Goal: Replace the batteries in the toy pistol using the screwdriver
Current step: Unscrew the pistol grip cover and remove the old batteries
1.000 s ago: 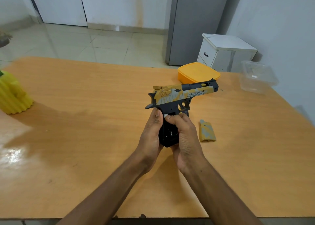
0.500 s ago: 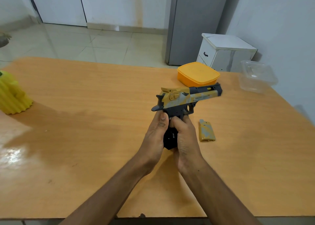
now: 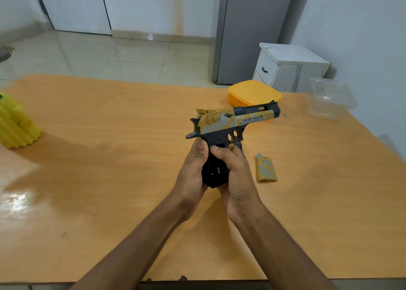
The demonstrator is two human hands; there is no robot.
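Table (image 3: 109, 180): cover (image 3: 266, 168), 2 containers (image 3: 254, 92)

toy pistol (image 3: 235, 122) slide | "DESERT EAGLE" | smaller line beneath (partly legible: "SOUND-LIGHT ELECTRIC TOY GUN")

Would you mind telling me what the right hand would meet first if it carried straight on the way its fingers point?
The right hand points up-left, its fingers already on the toy pistol grip, so it would press into that grip, then probably the left hand behind it; depth is unclear.
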